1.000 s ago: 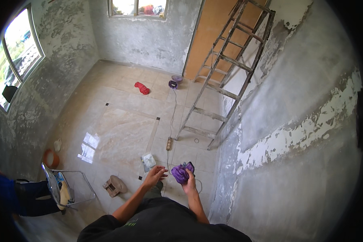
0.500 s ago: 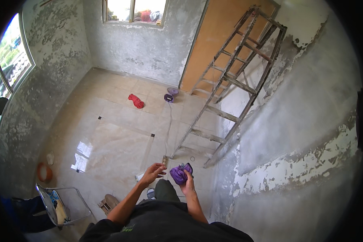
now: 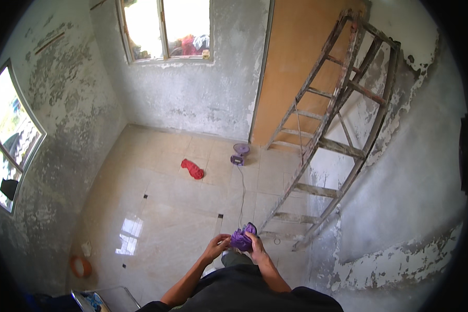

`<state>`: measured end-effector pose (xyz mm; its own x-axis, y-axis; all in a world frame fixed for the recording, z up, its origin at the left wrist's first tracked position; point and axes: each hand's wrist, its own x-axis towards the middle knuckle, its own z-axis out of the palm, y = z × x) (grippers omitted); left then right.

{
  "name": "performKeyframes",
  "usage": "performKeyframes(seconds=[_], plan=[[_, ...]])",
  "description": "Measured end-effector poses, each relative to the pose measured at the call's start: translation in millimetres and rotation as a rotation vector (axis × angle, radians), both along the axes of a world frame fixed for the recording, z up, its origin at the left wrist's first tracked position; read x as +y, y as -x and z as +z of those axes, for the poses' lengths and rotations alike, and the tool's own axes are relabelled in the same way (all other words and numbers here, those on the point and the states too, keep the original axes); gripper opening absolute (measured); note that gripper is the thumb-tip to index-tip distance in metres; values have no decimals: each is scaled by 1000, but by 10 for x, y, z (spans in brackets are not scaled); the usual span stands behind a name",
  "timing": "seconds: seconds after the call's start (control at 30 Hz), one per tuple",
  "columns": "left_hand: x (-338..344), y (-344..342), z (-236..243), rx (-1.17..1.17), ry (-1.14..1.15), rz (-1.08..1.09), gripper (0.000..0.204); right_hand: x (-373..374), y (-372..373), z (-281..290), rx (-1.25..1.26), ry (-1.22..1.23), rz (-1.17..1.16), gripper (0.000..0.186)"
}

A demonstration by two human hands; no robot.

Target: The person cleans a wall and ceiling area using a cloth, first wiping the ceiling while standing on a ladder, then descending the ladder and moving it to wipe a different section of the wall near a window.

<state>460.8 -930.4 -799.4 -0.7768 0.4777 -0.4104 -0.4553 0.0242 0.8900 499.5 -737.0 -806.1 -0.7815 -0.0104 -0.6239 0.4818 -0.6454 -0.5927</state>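
Note:
A bunched purple cloth [image 3: 241, 239] is held in front of my body, with a dark edge along its upper right. My right hand [image 3: 256, 248] is closed on its right side, thumb laid over the fabric. At the cloth's left edge is my left hand [image 3: 216, 247], its fingers extended and slightly apart. Those fingertips come right up to the fabric; whether they touch it is too small to tell.
A worn stepladder [image 3: 317, 140] leans at the right by an orange-brown door [image 3: 291, 57]. On the tiled floor are a red cloth [image 3: 193, 169], a small purple fan [image 3: 239, 153] with a cable, and an orange ring [image 3: 80, 267]. A metal-framed chair [image 3: 120, 294] stands lower left.
My left hand has moved right, up to the cloth's edge. My right hand still holds the cloth. The view has tilted up, so the room sits lower in the picture.

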Motion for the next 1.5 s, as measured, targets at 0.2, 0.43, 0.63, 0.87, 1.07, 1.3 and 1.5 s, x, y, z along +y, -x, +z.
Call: performKeyframes(seconds=[0.2, 0.43, 0.63, 0.87, 1.07, 1.3, 1.5], plan=[[24, 1515, 149, 319, 4, 104, 38, 21, 1579, 568, 245, 42, 52, 32], [-332, 2209, -80, 63, -52, 417, 32, -495, 2827, 323, 176, 82, 257, 30], [-636, 2912, -500, -149, -95, 440, 30, -891, 3565, 24, 74, 131, 257, 30], [-856, 4532, 4, -162, -62, 252, 36, -865, 4977, 431, 223, 74, 121, 36], [-907, 5992, 242, 49, 55, 85, 35, -789, 5570, 381, 213, 130, -160, 31], [-543, 6757, 211, 63, -4, 55, 31, -533, 6038, 122, 75, 220, -144, 25], [-302, 7036, 68, -71, 4, -47, 33, -398, 6881, 379, 144, 228, -159, 27]])
